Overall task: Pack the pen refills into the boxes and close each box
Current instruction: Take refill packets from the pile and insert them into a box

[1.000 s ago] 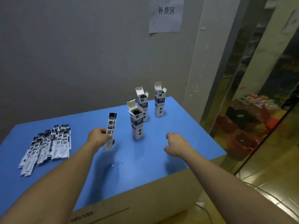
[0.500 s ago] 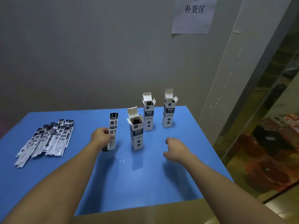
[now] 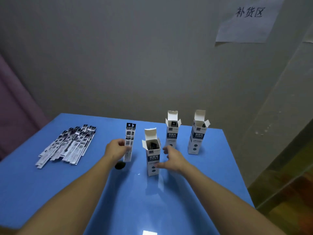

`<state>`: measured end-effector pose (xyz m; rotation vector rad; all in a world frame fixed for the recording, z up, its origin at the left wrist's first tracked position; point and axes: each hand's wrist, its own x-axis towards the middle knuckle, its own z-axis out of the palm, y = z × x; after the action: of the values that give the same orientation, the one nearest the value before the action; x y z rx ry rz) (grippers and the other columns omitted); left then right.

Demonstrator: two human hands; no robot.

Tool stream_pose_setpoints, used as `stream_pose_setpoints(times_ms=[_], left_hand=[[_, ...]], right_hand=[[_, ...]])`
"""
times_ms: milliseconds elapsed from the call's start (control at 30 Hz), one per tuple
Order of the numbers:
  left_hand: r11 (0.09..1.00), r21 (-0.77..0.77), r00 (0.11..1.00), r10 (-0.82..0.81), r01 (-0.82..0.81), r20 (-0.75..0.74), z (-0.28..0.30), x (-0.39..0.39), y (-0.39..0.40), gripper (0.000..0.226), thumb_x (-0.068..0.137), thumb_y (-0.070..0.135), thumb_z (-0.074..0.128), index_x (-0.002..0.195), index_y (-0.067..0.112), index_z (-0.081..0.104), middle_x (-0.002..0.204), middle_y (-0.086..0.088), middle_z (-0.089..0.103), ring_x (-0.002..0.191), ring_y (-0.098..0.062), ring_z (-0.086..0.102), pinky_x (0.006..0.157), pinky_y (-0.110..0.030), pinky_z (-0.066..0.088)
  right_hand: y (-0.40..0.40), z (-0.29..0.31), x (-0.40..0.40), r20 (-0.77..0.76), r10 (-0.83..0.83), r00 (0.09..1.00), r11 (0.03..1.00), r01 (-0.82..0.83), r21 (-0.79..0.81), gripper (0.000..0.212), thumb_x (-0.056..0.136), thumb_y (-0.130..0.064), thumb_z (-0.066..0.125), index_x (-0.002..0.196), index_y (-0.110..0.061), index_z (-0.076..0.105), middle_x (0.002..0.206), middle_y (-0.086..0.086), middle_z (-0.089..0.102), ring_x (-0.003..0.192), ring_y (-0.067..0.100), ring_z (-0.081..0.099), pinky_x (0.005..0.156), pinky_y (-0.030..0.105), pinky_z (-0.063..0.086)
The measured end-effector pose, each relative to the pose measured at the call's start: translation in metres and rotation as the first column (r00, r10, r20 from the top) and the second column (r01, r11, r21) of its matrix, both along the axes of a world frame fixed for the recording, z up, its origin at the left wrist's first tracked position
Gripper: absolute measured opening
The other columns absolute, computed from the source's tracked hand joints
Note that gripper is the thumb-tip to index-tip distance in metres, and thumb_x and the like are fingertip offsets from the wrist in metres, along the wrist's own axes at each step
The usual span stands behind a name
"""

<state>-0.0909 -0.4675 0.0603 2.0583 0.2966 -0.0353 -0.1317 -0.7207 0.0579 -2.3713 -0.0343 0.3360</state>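
Three white-and-blue boxes stand upright with their top flaps open on the blue table (image 3: pixel 169 209). The nearest box (image 3: pixel 153 159) has dark refill packs showing inside it. A second box (image 3: pixel 172 133) and a third box (image 3: pixel 197 134) stand behind it to the right. My left hand (image 3: pixel 116 150) grips a small bundle of pen refill packs (image 3: pixel 129 138), held upright just left of the nearest box. My right hand (image 3: pixel 172 158) is spread open right beside that box, thumb near its lower front. Whether it touches the box I cannot tell.
A pile of several loose refill packs (image 3: pixel 67 146) lies at the table's left. A small dark spot (image 3: pixel 120 165) sits on the table under my left wrist. The grey wall carries a paper sign (image 3: pixel 247 19). The table's right edge drops to the floor.
My right hand has moved left and forward from the open table to the nearest box. My left hand still holds the bundle upright. The head camera swung left.
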Motion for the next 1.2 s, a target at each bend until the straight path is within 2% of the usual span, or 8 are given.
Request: stream_pose_setpoints(times_ms=[100, 233, 400, 567, 667, 933, 1067, 1200], left_hand=[[0.998, 0.010, 0.998, 0.055, -0.055, 0.008, 0.002, -0.010, 0.009, 0.010, 0.084, 0.011, 0.076, 0.081, 0.021, 0.073, 0.088, 0.001, 0.075, 0.089, -0.020, 0.070, 0.085, -0.039, 0.058], [0.992, -0.038, 0.992, 0.121, -0.120, 0.022, 0.013, -0.033, 0.015, 0.010, 0.083, 0.008, 0.077, 0.084, 0.018, 0.076, 0.087, -0.005, 0.076, 0.090, -0.025, 0.073, 0.083, -0.044, 0.061], [0.946, -0.237, 0.958, 0.258, -0.223, 0.125, 0.052, -0.062, 0.002, 0.012, 0.086, -0.002, 0.072, 0.088, 0.009, 0.072, 0.088, -0.007, 0.073, 0.085, -0.023, 0.069, 0.070, -0.028, 0.057], [0.901, -0.407, 0.912, 0.285, -0.150, 0.294, 0.099, -0.090, -0.013, 0.018, 0.085, -0.002, 0.073, 0.103, -0.003, 0.071, 0.095, -0.014, 0.075, 0.087, -0.026, 0.073, 0.077, -0.032, 0.061], [0.882, -0.469, 0.892, 0.253, -0.054, 0.374, 0.119, -0.106, -0.028, 0.017, 0.085, -0.004, 0.071, 0.103, -0.004, 0.071, 0.097, -0.018, 0.074, 0.088, -0.029, 0.073, 0.079, -0.033, 0.060], [0.916, -0.392, 0.848, 0.137, 0.089, 0.512, 0.140, -0.129, -0.067, 0.015, 0.080, -0.010, 0.073, 0.093, -0.005, 0.073, 0.090, -0.016, 0.075, 0.085, -0.025, 0.072, 0.082, -0.030, 0.058], [0.935, -0.330, 0.855, 0.063, 0.129, 0.515, 0.142, -0.136, -0.073, 0.015, 0.078, -0.008, 0.076, 0.090, 0.001, 0.075, 0.090, -0.011, 0.076, 0.086, -0.021, 0.072, 0.086, -0.033, 0.058], [0.946, -0.292, 0.867, 0.027, 0.138, 0.497, 0.140, -0.141, -0.075, 0.017, 0.079, -0.004, 0.077, 0.088, 0.012, 0.077, 0.091, -0.008, 0.077, 0.088, -0.021, 0.074, 0.085, -0.030, 0.058]], right_hand=[[0.003, -0.002, 0.012, 0.012, 0.061, 0.998, 0.991, -0.062, 0.122, 0.090, 0.068, -0.037, 0.090, 0.142, -0.020, 0.040, 0.138, -0.005, 0.050, 0.124, 0.017, 0.050, 0.098, 0.030, 0.045], [0.004, -0.002, 0.020, 0.083, 0.166, 0.983, 0.953, -0.182, 0.243, 0.068, 0.067, -0.036, 0.089, 0.125, -0.034, 0.053, 0.119, -0.017, 0.062, 0.111, 0.009, 0.057, 0.089, 0.027, 0.048], [0.002, 0.004, 0.024, 0.194, 0.279, 0.941, 0.917, -0.321, 0.237, 0.051, 0.067, -0.028, 0.086, 0.113, -0.031, 0.064, 0.102, -0.016, 0.069, 0.095, 0.005, 0.063, 0.083, 0.028, 0.055], [-0.005, 0.015, 0.019, 0.350, 0.277, 0.895, 0.887, -0.378, 0.266, 0.048, 0.068, -0.018, 0.087, 0.112, -0.023, 0.067, 0.098, -0.010, 0.070, 0.090, 0.006, 0.064, 0.080, 0.021, 0.052], [-0.007, 0.021, 0.017, 0.391, 0.275, 0.878, 0.881, -0.393, 0.264, 0.048, 0.068, -0.014, 0.088, 0.111, -0.019, 0.067, 0.100, -0.009, 0.068, 0.091, 0.004, 0.062, 0.081, 0.019, 0.050], [0.007, 0.033, 0.012, 0.430, 0.294, 0.854, 0.874, -0.422, 0.241, 0.050, 0.070, -0.018, 0.088, 0.114, -0.024, 0.066, 0.103, -0.011, 0.067, 0.092, -0.002, 0.061, 0.077, 0.007, 0.045], [0.017, 0.036, 0.005, 0.456, 0.335, 0.824, 0.859, -0.466, 0.211, 0.046, 0.070, -0.023, 0.088, 0.111, -0.022, 0.066, 0.103, -0.009, 0.068, 0.095, 0.008, 0.062, 0.086, 0.022, 0.051], [0.020, 0.036, 0.001, 0.466, 0.346, 0.814, 0.843, -0.488, 0.226, 0.045, 0.069, -0.024, 0.087, 0.108, -0.028, 0.065, 0.103, -0.011, 0.069, 0.095, 0.007, 0.064, 0.087, 0.028, 0.054]])
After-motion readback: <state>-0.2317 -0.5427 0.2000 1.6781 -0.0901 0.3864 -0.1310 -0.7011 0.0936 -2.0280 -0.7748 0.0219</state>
